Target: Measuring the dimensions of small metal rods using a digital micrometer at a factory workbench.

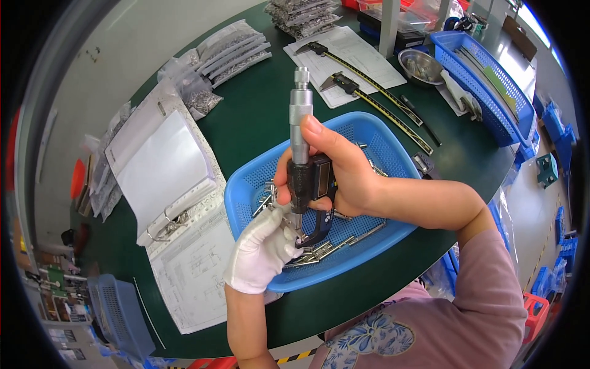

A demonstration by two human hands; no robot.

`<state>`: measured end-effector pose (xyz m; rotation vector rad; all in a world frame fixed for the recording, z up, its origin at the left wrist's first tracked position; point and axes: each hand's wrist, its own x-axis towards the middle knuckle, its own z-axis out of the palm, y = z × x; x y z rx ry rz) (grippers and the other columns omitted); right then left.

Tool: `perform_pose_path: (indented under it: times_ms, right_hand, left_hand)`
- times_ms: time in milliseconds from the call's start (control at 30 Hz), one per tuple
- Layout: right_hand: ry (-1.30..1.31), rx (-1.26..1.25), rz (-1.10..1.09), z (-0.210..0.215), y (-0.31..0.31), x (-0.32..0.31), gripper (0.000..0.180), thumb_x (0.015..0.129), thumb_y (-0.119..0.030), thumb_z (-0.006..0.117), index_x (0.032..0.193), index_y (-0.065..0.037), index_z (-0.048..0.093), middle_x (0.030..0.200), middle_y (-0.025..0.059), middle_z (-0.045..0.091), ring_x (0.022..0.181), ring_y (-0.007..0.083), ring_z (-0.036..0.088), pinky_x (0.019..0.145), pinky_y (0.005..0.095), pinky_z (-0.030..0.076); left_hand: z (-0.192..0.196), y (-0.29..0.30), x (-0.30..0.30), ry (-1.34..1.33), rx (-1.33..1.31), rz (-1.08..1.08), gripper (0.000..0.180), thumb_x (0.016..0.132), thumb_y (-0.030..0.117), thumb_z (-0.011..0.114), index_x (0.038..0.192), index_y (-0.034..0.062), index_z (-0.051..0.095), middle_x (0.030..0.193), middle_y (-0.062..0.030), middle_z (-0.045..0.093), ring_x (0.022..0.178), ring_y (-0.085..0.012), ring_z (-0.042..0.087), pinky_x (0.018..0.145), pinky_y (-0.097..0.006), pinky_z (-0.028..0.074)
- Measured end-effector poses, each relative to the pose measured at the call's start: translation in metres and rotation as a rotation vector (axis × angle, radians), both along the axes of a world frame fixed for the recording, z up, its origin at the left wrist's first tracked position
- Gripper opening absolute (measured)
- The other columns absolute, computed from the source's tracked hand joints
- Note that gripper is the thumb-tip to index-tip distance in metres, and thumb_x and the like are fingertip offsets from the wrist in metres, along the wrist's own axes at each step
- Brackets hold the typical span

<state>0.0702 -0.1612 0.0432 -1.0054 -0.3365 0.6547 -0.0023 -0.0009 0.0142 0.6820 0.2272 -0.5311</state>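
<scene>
While the bare right hand [347, 175] clamps a silver-and-black digital micrometer [301, 178], the white-gloved left hand [261, 252] meets its lower end, grip unclear.
The micrometer stands over a blue perforated plastic basket [344, 262], whose rim nears the dark-green table [246, 123] edge at four o'clock; open green shows at eleven.

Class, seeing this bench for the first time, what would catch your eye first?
First, the silver-and-black micrometer, upright near the middle in the bare right grip, the white-gloved left grip at its lower end. Next, the bright blue basket beneath, holding loose metal pins. Then two calipers, side by side beyond the basket, lying partly on white paper.
</scene>
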Motion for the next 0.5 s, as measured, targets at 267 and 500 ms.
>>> perform_pose_path:
  times_ms: [267,500]
  right_hand:
    - [0.097,0.040,-0.124,-0.009,0.008,-0.004,0.067,0.077,-0.062,0.030,0.074,0.000,0.055,0.061,0.0121,0.056,0.036,0.0118,0.040,0.029,0.0202,0.025]
    - [-0.151,0.105,0.045,-0.019,-0.009,0.004,0.046,0.085,-0.048,0.037,0.080,-0.003,0.039,0.065,0.0084,0.044,0.037,0.0133,0.041,0.031,0.0179,0.035]
  left_hand:
    - [-0.014,0.003,0.002,0.000,0.055,-0.033,0.022,0.087,0.027,0.043,0.087,0.0074,0.053,0.075,-0.0012,0.051,0.064,-0.0067,0.047,0.046,-0.018,0.037]
    - [-0.019,-0.008,-0.002,-0.141,0.047,0.059,0.028,0.085,0.025,0.042,0.070,0.0031,0.050,0.055,-0.0040,0.049,0.039,-0.0073,0.040,0.036,-0.018,0.031]
